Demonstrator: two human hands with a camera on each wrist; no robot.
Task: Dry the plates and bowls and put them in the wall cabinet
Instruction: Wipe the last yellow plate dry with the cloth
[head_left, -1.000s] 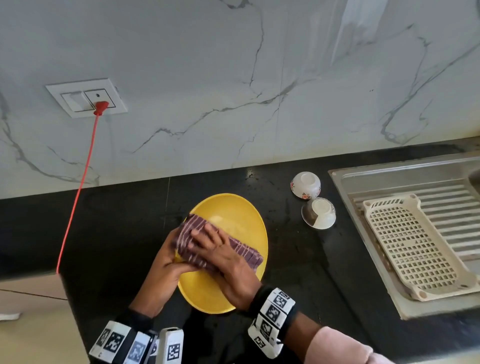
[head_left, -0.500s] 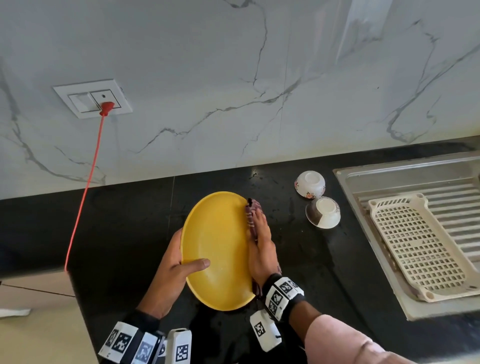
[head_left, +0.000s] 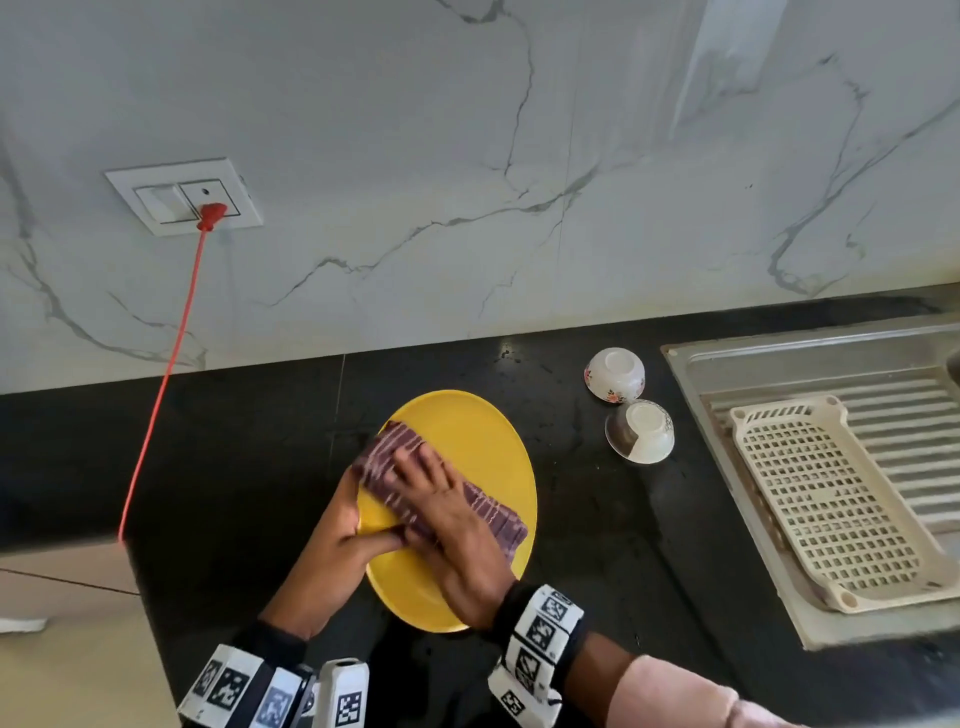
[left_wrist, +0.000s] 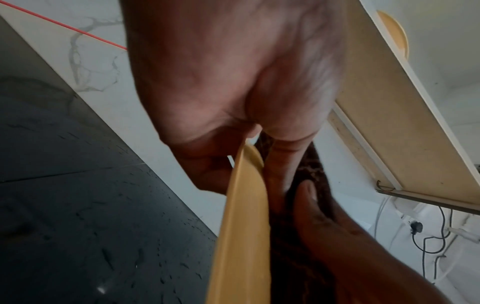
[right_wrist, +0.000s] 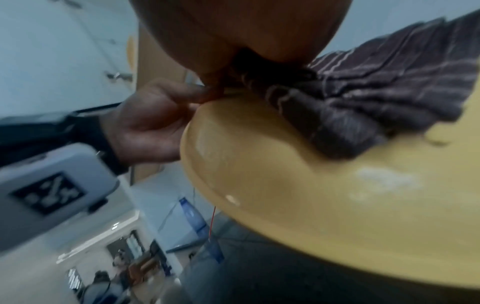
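Over the black counter (head_left: 244, 467), at about 6 o'clock in the head view, a yellow plate (head_left: 483, 447) is held tilted above the surface between both hands. The left hand (head_left: 332, 551) grips the plate's rim at 9 o'clock, thumb curled over onto the upper face and the other fingers underneath; the left wrist view shows the rim wedged between thumb and fingers. The right hand (head_left: 447, 525) lies flat on a folded purple striped cloth (head_left: 384, 462), fingers straight and slightly spread, pressing the cloth onto the plate's face. The cloth runs across the plate from 10 o'clock towards 4 o'clock, and its near end sticks out from under the palm, as the right wrist view also shows. Two small white bowls stand upside down on the counter at 2 o'clock from the plate: a floral bowl (head_left: 615, 374) farther back and a second bowl (head_left: 641, 431) just beside it, nearer the sink. At 3 o'clock a steel sink (head_left: 810, 358) holds a cream rack (head_left: 831, 509) on its ribbed drainboard. On the marble wall (head_left: 571, 156), at 10 o'clock, a red cord (head_left: 166, 374) hangs from a switch plate (head_left: 182, 195) down to the counter's left edge.
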